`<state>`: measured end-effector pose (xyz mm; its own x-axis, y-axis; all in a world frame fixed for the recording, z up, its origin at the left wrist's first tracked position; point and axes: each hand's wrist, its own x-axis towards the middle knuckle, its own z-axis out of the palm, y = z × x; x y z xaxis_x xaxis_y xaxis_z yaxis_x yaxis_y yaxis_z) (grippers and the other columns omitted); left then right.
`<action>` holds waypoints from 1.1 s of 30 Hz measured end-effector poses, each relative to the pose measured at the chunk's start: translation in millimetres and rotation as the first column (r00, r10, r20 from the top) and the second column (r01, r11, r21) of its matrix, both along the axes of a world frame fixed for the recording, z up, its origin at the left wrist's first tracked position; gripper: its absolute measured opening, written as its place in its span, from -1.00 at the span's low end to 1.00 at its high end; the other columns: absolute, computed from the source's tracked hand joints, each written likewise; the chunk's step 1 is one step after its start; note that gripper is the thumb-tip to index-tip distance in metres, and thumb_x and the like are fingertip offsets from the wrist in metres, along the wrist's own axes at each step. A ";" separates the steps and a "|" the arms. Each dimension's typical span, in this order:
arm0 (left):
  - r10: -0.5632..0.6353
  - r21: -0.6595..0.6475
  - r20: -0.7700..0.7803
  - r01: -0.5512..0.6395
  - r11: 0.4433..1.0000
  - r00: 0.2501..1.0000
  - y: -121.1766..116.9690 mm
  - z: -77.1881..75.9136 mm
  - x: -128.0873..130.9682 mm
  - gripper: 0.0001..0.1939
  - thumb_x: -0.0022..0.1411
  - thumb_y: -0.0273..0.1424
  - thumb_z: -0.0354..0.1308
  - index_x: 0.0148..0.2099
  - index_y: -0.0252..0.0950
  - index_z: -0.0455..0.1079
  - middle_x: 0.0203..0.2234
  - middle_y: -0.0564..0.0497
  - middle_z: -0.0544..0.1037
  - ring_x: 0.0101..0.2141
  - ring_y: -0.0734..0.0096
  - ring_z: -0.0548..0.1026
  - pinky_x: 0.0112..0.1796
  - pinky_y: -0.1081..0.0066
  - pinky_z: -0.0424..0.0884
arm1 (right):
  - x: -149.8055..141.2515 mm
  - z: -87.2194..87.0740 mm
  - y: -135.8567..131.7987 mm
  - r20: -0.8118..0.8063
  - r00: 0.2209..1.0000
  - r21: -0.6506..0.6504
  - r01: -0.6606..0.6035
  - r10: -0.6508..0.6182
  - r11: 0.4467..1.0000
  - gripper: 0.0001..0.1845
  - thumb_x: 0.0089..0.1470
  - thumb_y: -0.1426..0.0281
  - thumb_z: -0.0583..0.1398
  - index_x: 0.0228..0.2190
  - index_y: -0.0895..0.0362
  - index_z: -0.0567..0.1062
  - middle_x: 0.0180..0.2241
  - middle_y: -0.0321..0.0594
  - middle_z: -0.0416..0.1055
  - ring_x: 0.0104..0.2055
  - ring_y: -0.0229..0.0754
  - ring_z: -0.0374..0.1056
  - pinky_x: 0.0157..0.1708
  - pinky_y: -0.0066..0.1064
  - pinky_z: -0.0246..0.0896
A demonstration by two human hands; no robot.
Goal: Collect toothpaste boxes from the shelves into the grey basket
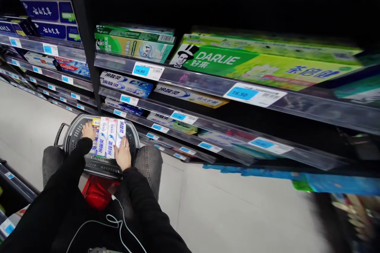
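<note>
Several toothpaste boxes, mostly white with blue lettering, lie side by side in a dark basket between my knees. My left hand is at the left side of the row, its fingers curled against a box with a yellow end. At the right side, my right hand grips the row, with its thumb on the face of a box and its fingers along the outer edge. The lower parts of the boxes are partly hidden by the hands and the basket.
Shelves rise ahead and to the right, holding green DARLIE boxes, blue boxes and price tags. A red stool-like object is below the basket. A white cable hangs across my lap. Another shelf edge stands at left.
</note>
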<state>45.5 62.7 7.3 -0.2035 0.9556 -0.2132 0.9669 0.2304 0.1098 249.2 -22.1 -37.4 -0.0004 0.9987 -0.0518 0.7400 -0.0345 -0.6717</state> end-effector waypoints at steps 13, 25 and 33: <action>-0.163 -0.084 0.177 0.179 0.980 0.971 75.5 -26.2 -12.3 -0.63 0.32 -0.27 0.12 0.11 -0.32 0.33 0.07 -0.15 0.40 0.02 0.16 0.42 0.03 0.01 0.36 | -1.3 11.0 0.2 0.116 0.993 -0.059 0.004 0.003 0.998 -0.28 0.26 0.22 -0.02 0.31 0.35 -0.03 0.31 0.25 -0.07 0.22 0.14 0.15 0.15 -0.18 0.16; -0.211 0.126 0.390 0.175 0.977 0.896 72.0 -27.9 10.7 -0.51 0.30 -0.48 -0.07 0.26 -0.30 0.22 0.18 -0.20 0.34 0.22 0.17 0.24 0.23 0.16 0.14 | -3.5 11.5 2.0 0.134 0.991 -0.054 0.026 -0.018 0.998 -0.29 0.26 0.24 -0.01 0.31 0.34 -0.01 0.30 0.21 -0.02 0.22 0.08 0.16 0.14 -0.24 0.16; -0.132 0.145 0.519 0.065 0.987 0.845 75.1 -34.1 24.0 -0.55 0.27 -0.39 0.01 0.19 -0.33 0.30 0.16 -0.28 0.31 0.23 0.04 0.23 0.23 0.07 0.13 | -4.0 10.0 -0.3 0.150 0.989 -0.055 0.020 -0.012 0.998 -0.29 0.26 0.23 -0.01 0.32 0.29 -0.04 0.30 0.20 -0.02 0.22 0.06 0.19 0.08 -0.25 0.24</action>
